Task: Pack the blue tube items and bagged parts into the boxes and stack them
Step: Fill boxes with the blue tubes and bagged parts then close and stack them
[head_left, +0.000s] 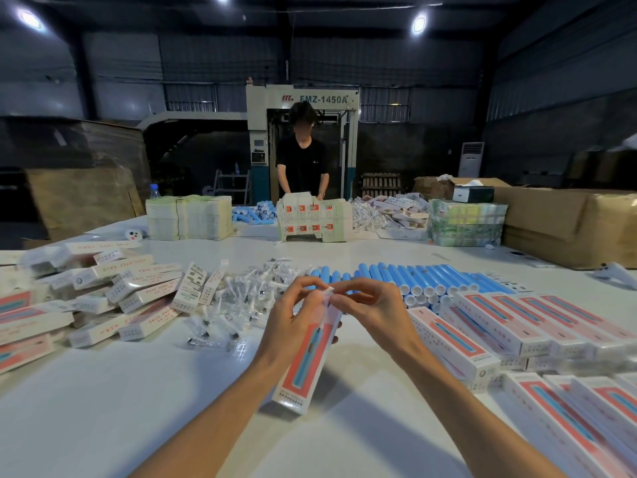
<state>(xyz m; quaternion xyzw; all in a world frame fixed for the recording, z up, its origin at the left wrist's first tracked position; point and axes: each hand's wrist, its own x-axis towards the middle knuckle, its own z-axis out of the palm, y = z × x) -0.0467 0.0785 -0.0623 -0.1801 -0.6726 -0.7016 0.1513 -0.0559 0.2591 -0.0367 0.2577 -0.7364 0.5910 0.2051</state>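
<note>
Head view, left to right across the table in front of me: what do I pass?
Loose box pile → bagged parts → held box → blue tubes → box rows.

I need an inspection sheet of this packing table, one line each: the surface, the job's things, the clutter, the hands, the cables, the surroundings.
surface: white table, crowded along its left, right and far sides.
job's things: held box tilted, its top end at the fingertips; blue tubes in a row behind the hands; bagged parts heaped to the left; right boxes laid side by side; left boxes in a loose pile.
clutter: water bottle and flat carton stacks at the far edge.
grippers: left hand grips the held box; right hand pinches its top flap.
cables: nothing seen.
surroundings: another person works opposite; machine marked FMZ-1450A behind; cardboard cartons at the right.
</note>
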